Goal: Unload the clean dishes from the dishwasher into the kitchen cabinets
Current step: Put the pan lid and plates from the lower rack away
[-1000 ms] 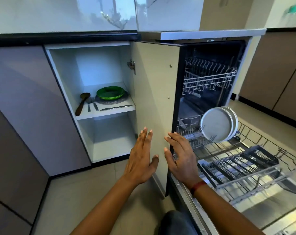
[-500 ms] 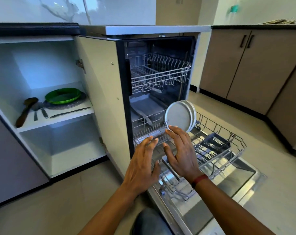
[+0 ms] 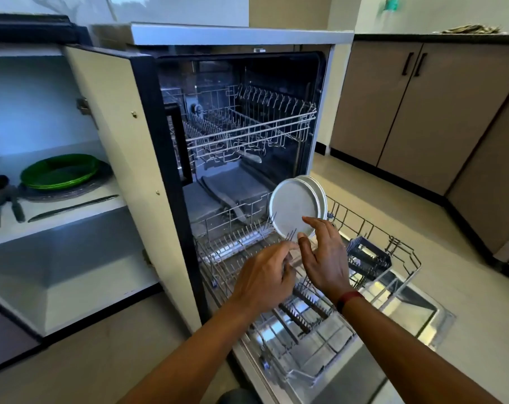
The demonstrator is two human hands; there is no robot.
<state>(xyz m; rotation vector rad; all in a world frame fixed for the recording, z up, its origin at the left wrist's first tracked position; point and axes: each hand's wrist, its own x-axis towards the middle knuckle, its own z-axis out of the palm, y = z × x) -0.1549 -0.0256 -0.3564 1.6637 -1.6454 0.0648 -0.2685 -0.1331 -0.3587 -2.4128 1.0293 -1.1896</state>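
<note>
Grey-white plates point(image 3: 294, 205) stand upright in the dishwasher's pulled-out lower rack point(image 3: 393, 246). My right hand point(image 3: 324, 258) reaches up to the front plate with straight fingers, the fingertips at its lower right rim. Just left of it, over the rack's tines, my left hand point(image 3: 265, 278) has loosely curled fingers and holds nothing. On the shelf of the open cabinet point(image 3: 72, 290) at the left lie green plates point(image 3: 59, 170) on a grey plate, a knife point(image 3: 72, 205) and other cutlery point(image 3: 14, 205).
The cabinet door point(image 3: 116, 141) stands open between the cabinet and the dishwasher. The upper rack point(image 3: 247, 126) sits inside the machine. A dark cutlery basket point(image 3: 367, 258) is in the lower rack's right part. Brown cabinets point(image 3: 437, 112) line the right wall.
My view turned from the cabinet toward the dishwasher. Both hands moved forward and right over the lower rack, and my right hand's fingertips reached the front plate.
</note>
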